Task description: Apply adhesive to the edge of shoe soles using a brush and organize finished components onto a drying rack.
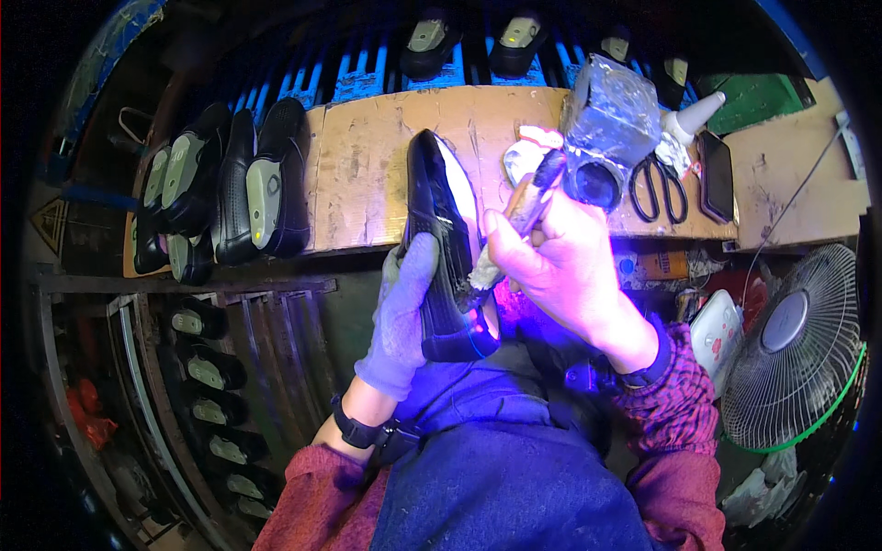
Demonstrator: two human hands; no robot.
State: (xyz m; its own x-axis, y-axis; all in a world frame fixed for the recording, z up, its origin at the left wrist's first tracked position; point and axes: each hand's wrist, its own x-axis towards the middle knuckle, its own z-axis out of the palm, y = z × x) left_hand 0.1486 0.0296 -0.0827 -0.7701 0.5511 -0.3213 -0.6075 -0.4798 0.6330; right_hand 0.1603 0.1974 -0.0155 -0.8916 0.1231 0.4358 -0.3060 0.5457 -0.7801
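Observation:
A black slip-on shoe (pixel 450 285) is held upright over my lap, toe pointing away, its pale inner side turned toward the right. My left hand (pixel 404 308), in a grey-lavender knitted glove, grips it along the left side. My bare right hand (pixel 565 262) is closed round a brush (pixel 524 209) with a worn wooden handle. The brush's pale, fuzzy end is at the shoe's right edge, close to the heel; whether it touches is hard to tell. Just beyond the right hand stands a silvery, smeared metal container (pixel 611 110) with a round dark opening.
Several black shoes (pixel 266 197) with grey-green lasts stand at the bench's left; more fill a rack (pixel 152 395) below. Cardboard (pixel 367 165) covers the bench. Scissors (pixel 658 188), a phone (pixel 716 176) and a white nozzle bottle (pixel 695 118) lie right. A fan (pixel 792 344) is at far right.

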